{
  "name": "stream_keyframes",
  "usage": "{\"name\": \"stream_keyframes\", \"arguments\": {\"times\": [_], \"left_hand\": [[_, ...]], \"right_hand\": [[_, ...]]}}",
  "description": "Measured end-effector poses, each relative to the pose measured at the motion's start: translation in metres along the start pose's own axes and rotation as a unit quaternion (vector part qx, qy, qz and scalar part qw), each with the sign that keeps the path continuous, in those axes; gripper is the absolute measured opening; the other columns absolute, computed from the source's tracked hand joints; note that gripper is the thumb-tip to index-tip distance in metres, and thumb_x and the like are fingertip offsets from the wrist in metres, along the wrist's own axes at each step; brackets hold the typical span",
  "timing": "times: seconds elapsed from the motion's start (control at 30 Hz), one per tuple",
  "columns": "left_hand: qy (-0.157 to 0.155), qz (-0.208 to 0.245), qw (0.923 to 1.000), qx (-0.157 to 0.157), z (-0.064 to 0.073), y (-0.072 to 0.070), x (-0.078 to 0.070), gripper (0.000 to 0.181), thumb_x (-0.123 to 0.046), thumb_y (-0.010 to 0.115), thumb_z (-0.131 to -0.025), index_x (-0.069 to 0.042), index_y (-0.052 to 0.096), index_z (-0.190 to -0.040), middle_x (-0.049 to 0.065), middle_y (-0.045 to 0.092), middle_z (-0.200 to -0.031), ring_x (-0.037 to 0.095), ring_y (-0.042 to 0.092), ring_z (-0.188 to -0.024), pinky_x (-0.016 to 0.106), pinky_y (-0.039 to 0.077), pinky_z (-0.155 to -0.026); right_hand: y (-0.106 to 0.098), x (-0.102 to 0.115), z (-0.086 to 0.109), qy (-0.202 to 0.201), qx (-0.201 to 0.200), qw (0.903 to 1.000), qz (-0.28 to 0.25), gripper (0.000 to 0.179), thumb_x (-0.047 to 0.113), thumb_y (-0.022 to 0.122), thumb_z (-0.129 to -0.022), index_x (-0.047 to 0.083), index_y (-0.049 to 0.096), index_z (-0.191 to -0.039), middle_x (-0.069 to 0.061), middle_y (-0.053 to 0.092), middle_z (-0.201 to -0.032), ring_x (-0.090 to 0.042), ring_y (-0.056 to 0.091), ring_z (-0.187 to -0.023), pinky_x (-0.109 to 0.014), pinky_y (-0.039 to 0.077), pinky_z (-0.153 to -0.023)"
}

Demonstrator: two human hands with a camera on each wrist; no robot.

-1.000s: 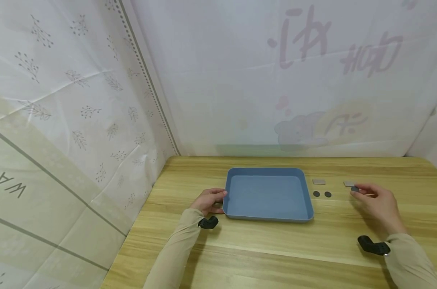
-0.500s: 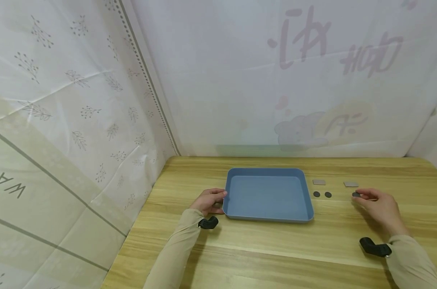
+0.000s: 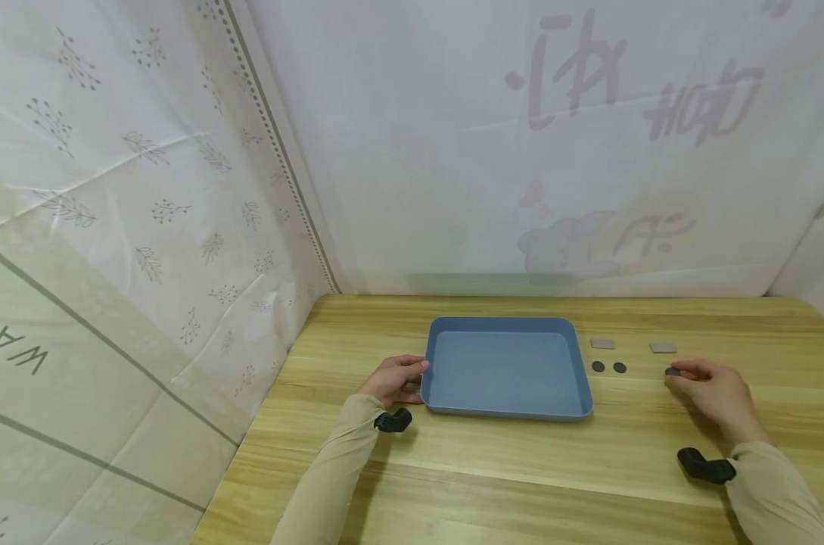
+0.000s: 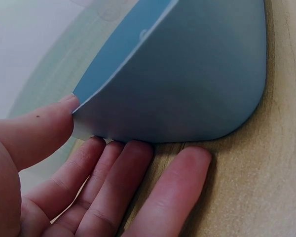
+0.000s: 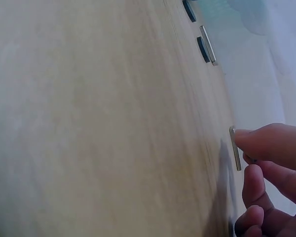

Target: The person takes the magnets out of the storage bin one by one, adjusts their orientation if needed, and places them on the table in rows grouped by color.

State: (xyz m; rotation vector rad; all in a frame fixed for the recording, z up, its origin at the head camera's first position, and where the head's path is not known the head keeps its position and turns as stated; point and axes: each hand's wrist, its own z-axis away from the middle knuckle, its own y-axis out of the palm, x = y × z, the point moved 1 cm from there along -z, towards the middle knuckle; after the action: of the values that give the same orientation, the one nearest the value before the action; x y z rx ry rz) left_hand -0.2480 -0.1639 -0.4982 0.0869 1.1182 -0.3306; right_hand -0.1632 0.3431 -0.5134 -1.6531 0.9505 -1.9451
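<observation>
My left hand (image 3: 393, 378) holds the left side of a shallow blue rectangular tray (image 3: 507, 409). In the left wrist view its thumb lies at the rim and its fingertips touch the wall's lower edge. To the right, my right hand (image 3: 716, 393) pinches a small dark round disc (image 3: 671, 372) between thumb and fingers, just over the table. The fingers mostly hide this disc in the right wrist view. Beyond that hand lies a thin grey rectangular piece (image 3: 663, 348). Beside the tray are another grey rectangular piece (image 3: 602, 344) and two dark discs, one left (image 3: 598, 366), one right (image 3: 619, 367).
Everything stands on a wood-grain table (image 3: 493, 484). A pale printed cloth (image 3: 452, 189) hangs behind the back edge, and a patterned cloth (image 3: 180, 227) hangs along the left side. A black wrist camera (image 3: 393, 420) sits on each wrist.
My right hand has drawn slightly toward me with the disc, away from the right-hand grey rectangle, which now shows in full. The left hand and tray have stayed in place.
</observation>
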Motion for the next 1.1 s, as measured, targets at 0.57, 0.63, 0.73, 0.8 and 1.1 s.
{"name": "stream_keyframes", "arguments": {"times": [0.57, 0.63, 0.73, 0.8, 1.1], "left_hand": [[0.007, -0.001, 1.0000, -0.005, 0.0005, 0.0004, 0.0007, 0.047, -0.024, 0.060, -0.097, 0.001, 0.051, -0.136, 0.018, 0.065, -0.115, 0.017, 0.067, -0.085, 0.032, 0.059, -0.063], [0.006, 0.000, 1.0000, -0.005, 0.0005, 0.0007, 0.0007, 0.046, -0.023, 0.059, -0.097, 0.001, 0.052, -0.136, 0.018, 0.065, -0.114, 0.017, 0.067, -0.085, 0.032, 0.059, -0.063], [0.005, 0.001, 1.0000, -0.006, 0.0006, 0.0009, 0.0000, 0.045, -0.023, 0.059, -0.097, 0.000, 0.052, -0.135, 0.017, 0.066, -0.114, 0.017, 0.067, -0.084, 0.032, 0.058, -0.064], [0.007, 0.001, 1.0000, -0.006, 0.0007, 0.0009, -0.0001, 0.046, -0.022, 0.059, -0.097, 0.001, 0.052, -0.135, 0.017, 0.066, -0.113, 0.017, 0.066, -0.084, 0.032, 0.058, -0.064], [0.006, 0.001, 1.0000, -0.003, -0.0008, 0.0002, 0.0008, 0.047, -0.022, 0.059, -0.097, 0.001, 0.050, -0.137, 0.016, 0.066, -0.112, 0.017, 0.067, -0.084, 0.032, 0.058, -0.063]], "right_hand": [[0.0046, -0.0008, -0.0012, -0.006, -0.015, 0.9999, 0.006, 0.047, 0.036, 0.061, -0.093, -0.004, 0.064, -0.119, -0.011, 0.065, -0.094, -0.013, 0.051, -0.078, -0.027, 0.035, -0.067], [0.0048, 0.0003, -0.0008, -0.006, -0.017, 0.9998, 0.006, 0.046, 0.035, 0.061, -0.093, -0.004, 0.064, -0.117, -0.011, 0.065, -0.094, -0.016, 0.052, -0.080, -0.028, 0.035, -0.067], [0.0045, 0.0017, -0.0008, -0.001, -0.017, 0.9998, 0.004, 0.046, 0.034, 0.061, -0.093, -0.004, 0.064, -0.118, -0.010, 0.065, -0.093, -0.018, 0.053, -0.081, -0.029, 0.035, -0.067], [0.0040, 0.0027, -0.0010, 0.004, -0.015, 0.9999, 0.001, 0.047, 0.035, 0.061, -0.093, -0.005, 0.063, -0.119, -0.011, 0.065, -0.094, -0.019, 0.052, -0.081, -0.029, 0.035, -0.068], [0.0028, 0.0023, -0.0038, 0.009, -0.004, 0.9999, 0.003, 0.050, 0.035, 0.060, -0.093, -0.007, 0.060, -0.120, -0.022, 0.064, -0.103, -0.027, 0.054, -0.088, -0.031, 0.035, -0.070]]}}
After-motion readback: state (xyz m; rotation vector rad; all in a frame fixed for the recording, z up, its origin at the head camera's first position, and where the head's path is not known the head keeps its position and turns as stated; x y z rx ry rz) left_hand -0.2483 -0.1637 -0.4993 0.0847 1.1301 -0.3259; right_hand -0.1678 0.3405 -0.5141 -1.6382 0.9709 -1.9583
